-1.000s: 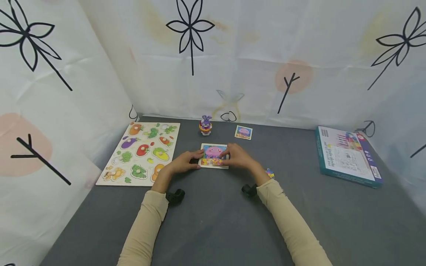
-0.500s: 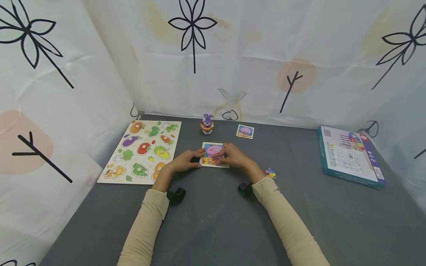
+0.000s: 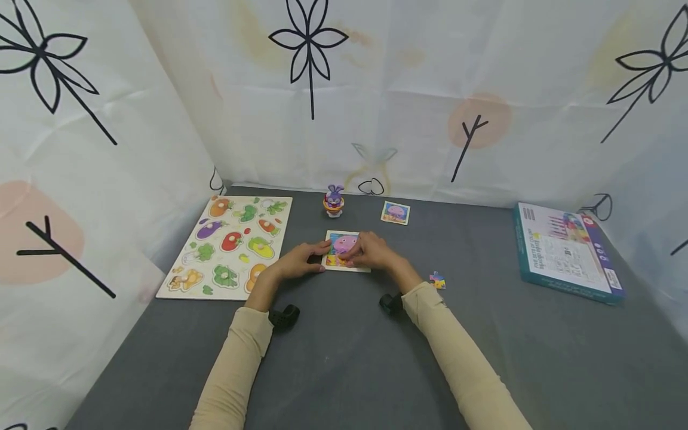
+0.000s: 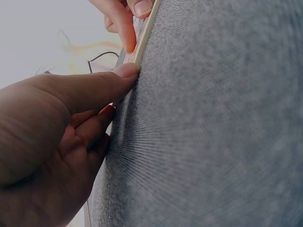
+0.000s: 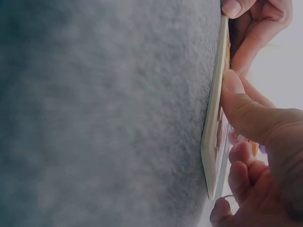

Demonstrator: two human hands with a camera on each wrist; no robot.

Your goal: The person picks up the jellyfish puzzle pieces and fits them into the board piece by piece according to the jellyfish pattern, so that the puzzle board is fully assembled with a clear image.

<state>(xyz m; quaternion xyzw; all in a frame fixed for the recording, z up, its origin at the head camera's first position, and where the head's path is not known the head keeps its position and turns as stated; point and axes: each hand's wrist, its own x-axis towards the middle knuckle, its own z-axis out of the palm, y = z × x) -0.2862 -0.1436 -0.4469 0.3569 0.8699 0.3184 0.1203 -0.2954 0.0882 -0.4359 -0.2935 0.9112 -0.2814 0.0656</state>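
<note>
A small jigsaw puzzle (image 3: 346, 239) in a pale frame, with a pink creature on it, lies on the grey table. Its left edge is held between thumb and fingers of my left hand (image 3: 301, 260); the thumb is at the near corner in the left wrist view. My right hand (image 3: 373, 252) leans over the puzzle's right half and hides it. In the right wrist view the thumb (image 5: 234, 82) presses on the puzzle's near side, with the index finger stretched onto its face. The other fingers stay off to the right. Right of that hand lies a loose jigsaw piece (image 3: 437, 280).
A vegetable puzzle board (image 3: 243, 258) lies to the left. Behind the jigsaw are a purple rabbit figure (image 3: 334, 202) and a small picture card (image 3: 395, 212). A flat teal-edged box (image 3: 567, 254) lies at the right. White cloth (image 3: 398, 113) hangs behind the table.
My right hand has shifted slightly left across the puzzle's lower part, its fingers drawing closer together. The loose piece at the right shows more fully. The left hand keeps its place.
</note>
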